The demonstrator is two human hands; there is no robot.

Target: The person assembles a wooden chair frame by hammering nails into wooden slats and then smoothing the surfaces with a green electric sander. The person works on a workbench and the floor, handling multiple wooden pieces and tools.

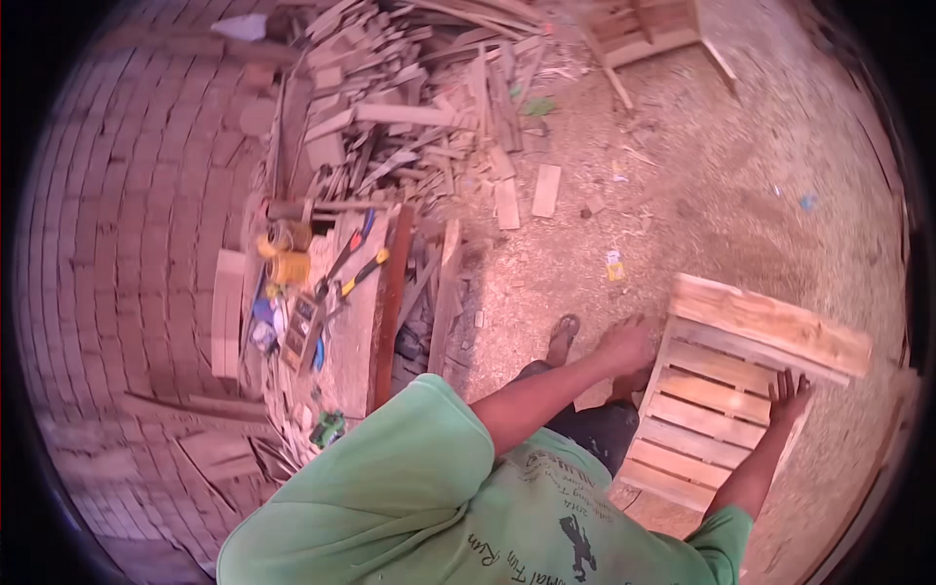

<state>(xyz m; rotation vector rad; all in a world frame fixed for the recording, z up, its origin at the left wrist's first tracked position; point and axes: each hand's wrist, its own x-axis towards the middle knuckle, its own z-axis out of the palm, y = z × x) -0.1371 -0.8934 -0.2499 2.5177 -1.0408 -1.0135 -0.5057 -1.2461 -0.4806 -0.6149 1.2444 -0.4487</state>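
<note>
- As the person stands at its left side, the slatted wooden crate (697,429) sits to the right, above the shavings-strewn floor (526,278); taken as landmark.
- Right hand (790,398): fingers spread, unclenched, laid at the crate's right side, just below its thick end board (760,317).
- Left hand (626,348): just beside the crate's upper left corner; cannot tell whether it grasps the edge.
- Bench (353,346): well left of the crate; carries a yellow-and-black-handled tool (367,271) and a yellow container (291,267).
- Scrap-wood pile (405,117): beyond the crate, to its left.
- Wooden frame with legs (648,44): beyond the crate, well apart.
- Brick wall (136,205): far left of the crate, past the bench.
</note>
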